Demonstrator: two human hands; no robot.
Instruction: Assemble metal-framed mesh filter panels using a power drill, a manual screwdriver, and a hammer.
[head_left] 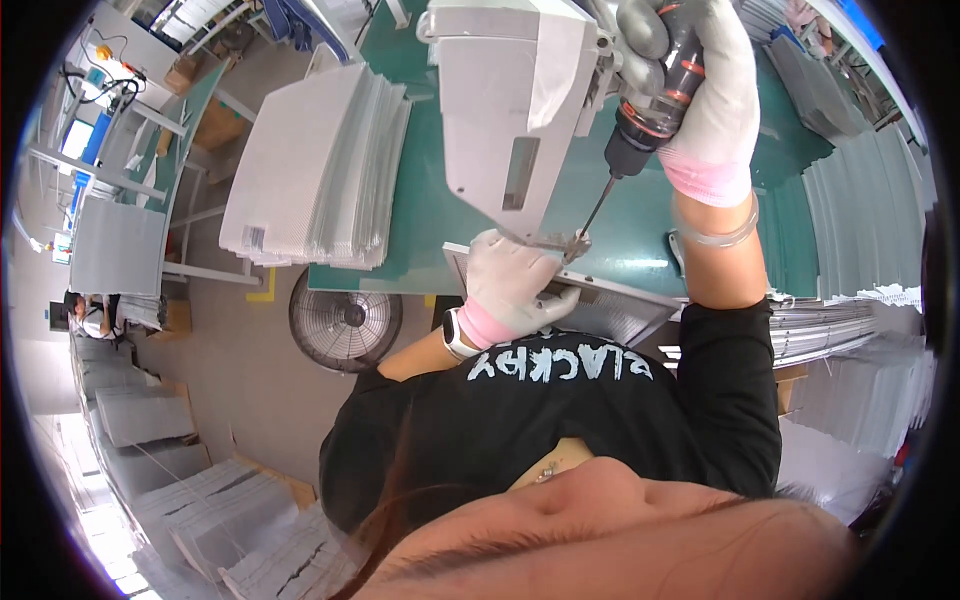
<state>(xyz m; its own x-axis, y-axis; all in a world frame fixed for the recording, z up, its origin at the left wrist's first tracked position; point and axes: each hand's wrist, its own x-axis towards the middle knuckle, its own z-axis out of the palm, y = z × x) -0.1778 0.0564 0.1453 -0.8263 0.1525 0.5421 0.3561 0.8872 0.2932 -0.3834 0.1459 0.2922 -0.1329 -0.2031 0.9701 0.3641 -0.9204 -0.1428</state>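
My right hand [722, 95], in a white glove with a pink cuff, is wrapped round a black and orange power screwdriver [640, 130]. Its long bit [597, 212] slants down to the left and ends at the edge of a framed grey mesh panel [620, 312]. My left hand [508, 285], gloved the same way, closes on that panel's edge close to the bit's tip. Part of the panel lies behind my left hand. Just beyond stands a light grey machine housing [490, 110] with a slot, its lower end above the panel. Any screw at the tip is too small to make out.
A stack of pale panels [310, 170] stands left on the green table [420, 235]. More sheets [865, 210] are piled on the right. A round floor fan [346, 318] sits below the table's left edge. Another person [95, 318] is far left, near more stacks.
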